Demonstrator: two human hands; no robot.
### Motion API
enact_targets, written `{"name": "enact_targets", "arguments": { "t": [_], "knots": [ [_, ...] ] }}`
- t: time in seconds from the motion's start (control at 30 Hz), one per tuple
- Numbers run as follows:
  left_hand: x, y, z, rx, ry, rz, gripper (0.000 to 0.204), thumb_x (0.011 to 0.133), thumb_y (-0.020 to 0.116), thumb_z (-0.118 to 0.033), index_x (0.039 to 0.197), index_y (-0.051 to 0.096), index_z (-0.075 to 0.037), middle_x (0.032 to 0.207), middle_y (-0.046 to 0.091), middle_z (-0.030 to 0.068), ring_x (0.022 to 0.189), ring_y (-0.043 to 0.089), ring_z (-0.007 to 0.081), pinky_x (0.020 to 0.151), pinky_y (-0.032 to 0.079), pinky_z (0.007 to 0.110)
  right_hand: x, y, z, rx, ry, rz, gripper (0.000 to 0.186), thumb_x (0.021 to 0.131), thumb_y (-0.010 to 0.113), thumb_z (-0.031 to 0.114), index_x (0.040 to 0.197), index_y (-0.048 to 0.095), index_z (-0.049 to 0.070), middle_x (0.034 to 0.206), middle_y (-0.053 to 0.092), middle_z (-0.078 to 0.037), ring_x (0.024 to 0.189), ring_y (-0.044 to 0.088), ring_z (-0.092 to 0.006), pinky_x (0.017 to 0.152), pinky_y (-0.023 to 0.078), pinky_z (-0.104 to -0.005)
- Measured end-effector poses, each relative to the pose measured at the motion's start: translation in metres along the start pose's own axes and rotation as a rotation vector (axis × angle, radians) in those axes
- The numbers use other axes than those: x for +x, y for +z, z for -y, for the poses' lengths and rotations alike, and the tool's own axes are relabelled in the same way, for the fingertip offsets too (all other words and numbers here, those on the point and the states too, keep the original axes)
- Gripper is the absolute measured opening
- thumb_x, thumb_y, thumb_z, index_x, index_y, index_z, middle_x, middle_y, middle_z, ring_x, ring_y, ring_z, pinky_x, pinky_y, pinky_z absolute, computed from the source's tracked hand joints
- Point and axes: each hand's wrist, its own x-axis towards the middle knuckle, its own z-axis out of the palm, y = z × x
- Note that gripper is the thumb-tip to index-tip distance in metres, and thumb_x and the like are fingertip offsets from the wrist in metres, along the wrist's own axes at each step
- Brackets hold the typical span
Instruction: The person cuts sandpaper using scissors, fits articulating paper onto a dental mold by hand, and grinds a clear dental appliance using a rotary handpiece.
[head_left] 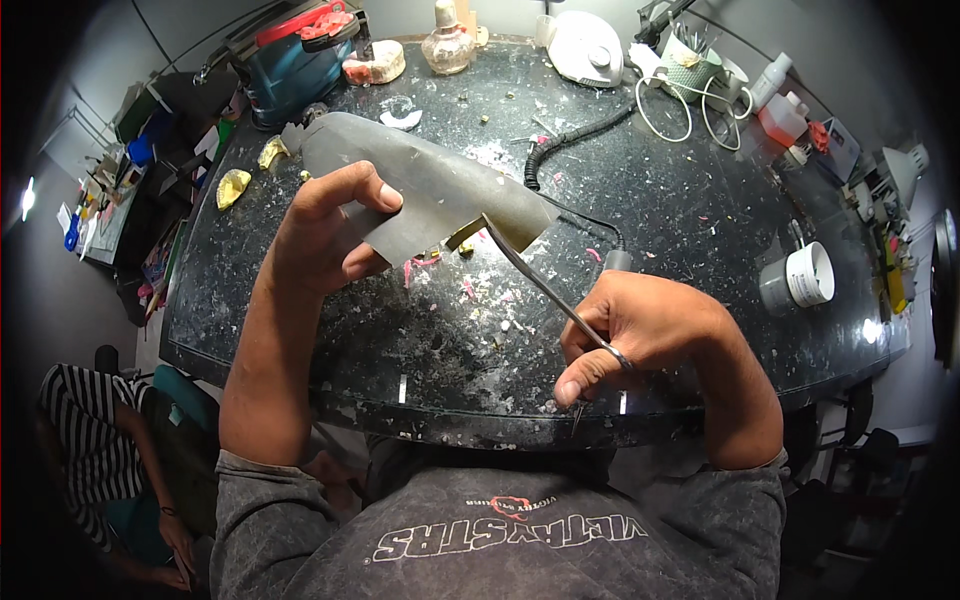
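Observation:
My left hand (318,222) grips a dark grey sheet (430,185) that looks like sandpaper, with the thumb on top and the other fingers underneath. The sheet curls upward and stretches across the middle of the table. In my right hand (645,325) is a pair of metal scissors (548,288), with fingers around the handles. The blades point up and left and meet the sheet's near edge, where a cut flap shows a brownish face. How far the blades are apart is hard to see.
Yellow dental-mould-like pieces (233,188) lie left of the sheet. A blue machine (300,75), glass burner (447,45) and white device (585,50) stand at the back. A black coiled cord (570,137) crosses the right side, near a white cup (810,275). Someone in stripes (85,430) sits left.

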Motion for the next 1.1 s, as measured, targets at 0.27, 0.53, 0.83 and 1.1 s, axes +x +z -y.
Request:
{"name": "enact_targets", "arguments": {
  "t": [0.27,0.53,0.83,1.1],
  "knots": [
    [0.007,0.004,-0.001,-0.165,-0.105,0.081,0.017,0.092,0.051,-0.014,0.084,0.058,-0.002,0.057,0.054,0.0048,0.035,0.04,0.009,0.034,0.034,0.022,0.0,0.001,0.004,-0.036,0.009,-0.023,0.045,0.081,0.081,0.043,0.07,0.068,0.002,0.056,0.062,-0.003,0.048,0.057,-0.0098,0.044,0.041,-0.0259],
    [0.003,0.01,0.005,0.131,0.064,-0.071,0.015,0.094,0.048,-0.008,0.086,0.058,0.0,0.062,0.054,0.0052,0.048,0.05,0.0105,0.045,0.041,0.02,-0.008,-0.008,0.001,-0.185,-0.018,-0.043,0.043,0.076,0.084,0.042,0.093,0.075,0.004,0.067,0.068,-0.004,0.059,0.062,-0.0092,0.055,0.046,-0.0254],
    [0.015,0.039,0.003,-0.012,-0.051,-0.335,0.026,0.093,0.05,-0.022,0.084,0.058,0.002,0.062,0.051,0.0092,0.05,0.045,0.0155,0.048,0.035,0.026,-0.062,-0.091,-0.034,-0.56,0.333,-0.689,0.085,0.061,0.095,0.04,0.121,0.044,0.006,0.084,0.066,-0.008,0.081,0.062,-0.0167,0.073,0.049,-0.0326],
    [0.02,0.03,0.009,-0.091,-0.014,-0.173,0.026,0.092,0.051,-0.021,0.083,0.059,0.002,0.063,0.053,0.0078,0.054,0.051,0.0185,0.055,0.04,0.028,-0.046,-0.14,-0.032,-0.496,0.61,-0.427,0.076,0.086,0.075,0.044,0.134,0.032,0.004,0.093,0.068,-0.022,0.074,0.069,-0.0288,0.059,0.054,-0.0388]
  ]
}}
